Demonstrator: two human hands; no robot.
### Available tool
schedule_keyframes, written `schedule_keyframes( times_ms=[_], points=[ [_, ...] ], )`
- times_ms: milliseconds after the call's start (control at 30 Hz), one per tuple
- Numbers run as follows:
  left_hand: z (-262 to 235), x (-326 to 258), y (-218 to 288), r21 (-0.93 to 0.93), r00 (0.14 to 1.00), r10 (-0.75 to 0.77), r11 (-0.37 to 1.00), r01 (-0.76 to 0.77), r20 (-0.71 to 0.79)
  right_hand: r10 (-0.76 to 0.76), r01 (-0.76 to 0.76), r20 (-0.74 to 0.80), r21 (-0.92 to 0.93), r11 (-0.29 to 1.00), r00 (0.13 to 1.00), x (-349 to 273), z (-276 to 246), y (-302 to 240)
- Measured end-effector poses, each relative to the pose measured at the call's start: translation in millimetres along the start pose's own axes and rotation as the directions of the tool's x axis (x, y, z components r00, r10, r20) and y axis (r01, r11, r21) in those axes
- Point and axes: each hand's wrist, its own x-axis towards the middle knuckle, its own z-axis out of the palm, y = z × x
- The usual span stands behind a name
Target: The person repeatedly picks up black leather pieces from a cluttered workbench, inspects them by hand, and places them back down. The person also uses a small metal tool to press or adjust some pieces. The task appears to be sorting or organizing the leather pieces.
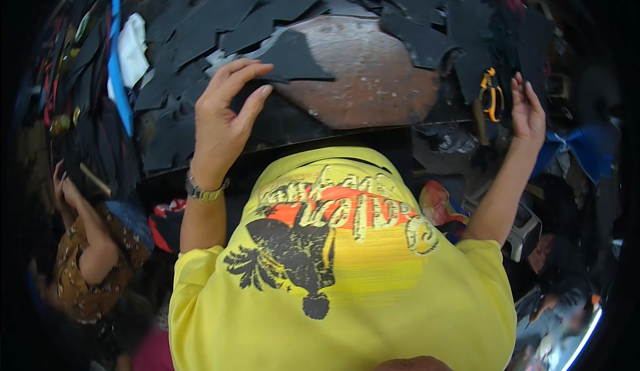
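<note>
My left hand (pixel 230 111), a watch (pixel 208 191) on its wrist, is raised over the table's near edge. Its thumb and fingers are apart, the fingertips close to a dark cut sheet piece (pixel 291 58); I cannot tell whether they touch it. That piece lies partly on a worn reddish-brown board (pixel 373 78). Off to the right, my right hand (pixel 528 112) is held palm up with its fingers loosely stretched and nothing visible in them. Just left of it is a tool with orange looped handles (pixel 492 96), its working end not clear.
Overlapping dark sheet pieces (pixel 247 28) cover much of the table. A blue strip (pixel 119 58) and white cloth (pixel 133 51) are at the left. Another person (pixel 100 258) works at lower left. A blue sheet or bag (pixel 580 154) lies right, beyond my forearm.
</note>
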Motion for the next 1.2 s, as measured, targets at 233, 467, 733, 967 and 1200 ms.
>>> schedule_keyframes(
  times_ms=[233,467,733,967,1200],
  points=[
    [1.0,-4.4,-12.4,0.103,0.999,-0.021,0.994,0.024,-0.030,-0.034,-0.068,-0.176,-0.543,0.837,0.984,-13.0,10.4,-9.0],
    [0.4,-1.2,-19.4,0.313,1.000,0.021,0.950,-0.017,-0.009,0.278,-0.239,0.133,-0.252,0.938,0.951,-65.9,82.4,21.8],
    [12.6,10.6,-18.7,0.398,0.996,0.019,0.916,-0.052,0.085,-0.146,0.692,0.686,-0.722,-0.017,0.713,-96.9,185.6,117.7],
    [10.4,10.4,-21.0,0.282,0.976,0.132,0.943,-0.178,0.173,0.000,0.763,0.788,-0.596,-0.250,0.616,-85.5,211.9,136.3],
    [22.8,17.5,-15.9,0.344,0.935,0.213,0.888,-0.306,0.283,0.070,0.798,0.795,-0.600,-0.057,0.603,-110.3,210.7,139.8]
  ],
)
